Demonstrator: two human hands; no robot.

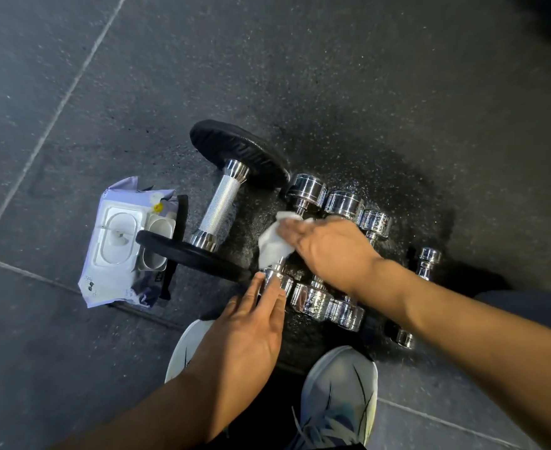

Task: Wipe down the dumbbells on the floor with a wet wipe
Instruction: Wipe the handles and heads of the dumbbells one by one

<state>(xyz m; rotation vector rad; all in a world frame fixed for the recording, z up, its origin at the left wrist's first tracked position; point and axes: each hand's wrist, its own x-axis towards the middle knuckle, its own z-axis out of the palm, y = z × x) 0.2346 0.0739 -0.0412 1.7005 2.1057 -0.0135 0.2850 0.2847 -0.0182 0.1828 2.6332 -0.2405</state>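
Observation:
Several small chrome dumbbells lie side by side on a black speckled floor mat (365,131). My right hand (329,251) holds a white wet wipe (272,246) wrapped over the handle of the leftmost chrome dumbbell (306,190). My left hand (251,323) rests with straight fingers on that dumbbell's near chrome head (275,280). A big dumbbell (222,203) with black plates and a knurled chrome handle lies just to the left. A smaller chrome dumbbell (428,259) lies apart at the right.
An open pack of wet wipes (121,241) lies on the grey tiled floor left of the big dumbbell, with a black strap (178,228) across its right edge. My two light sneakers (339,397) stand at the near edge of the mat.

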